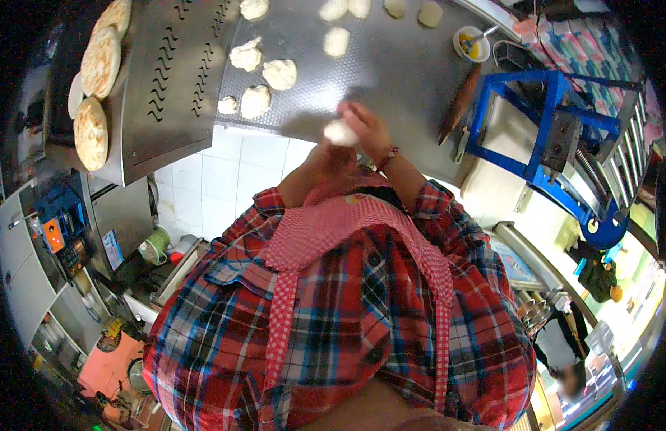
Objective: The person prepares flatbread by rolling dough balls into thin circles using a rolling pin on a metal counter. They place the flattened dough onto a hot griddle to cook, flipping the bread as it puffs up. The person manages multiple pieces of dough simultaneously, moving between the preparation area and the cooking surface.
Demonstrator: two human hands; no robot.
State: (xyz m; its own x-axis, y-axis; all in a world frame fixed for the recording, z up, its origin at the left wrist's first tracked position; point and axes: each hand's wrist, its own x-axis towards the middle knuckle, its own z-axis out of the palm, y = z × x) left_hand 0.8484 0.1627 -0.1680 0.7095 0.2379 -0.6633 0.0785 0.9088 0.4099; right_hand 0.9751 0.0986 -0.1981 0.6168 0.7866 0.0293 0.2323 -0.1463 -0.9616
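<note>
A small piece of white dough (pixel 339 133) is held between my two hands, above the near edge of the steel worktop (pixel 408 70). My left hand (pixel 333 157) cups it from below in the picture. Against its right side lie the curled fingers of my right hand (pixel 366 128), which wears a bracelet; its fingertips are blurred. Rough lumps of dough (pixel 279 74) lie left of and beyond my hands. Farther off are smoother dough balls (pixel 337 42) and slightly flattened pieces (pixel 430 14).
Browned flatbreads (pixel 101 62) rest on the slotted steel appliance (pixel 166 97) at left. At right are a white bowl of yellow liquid with a utensil (pixel 471 44), a tapered wooden rolling pin (pixel 459 105) and a blue metal-framed machine (pixel 543 124). White tiles (pixel 220 183) show below the worktop.
</note>
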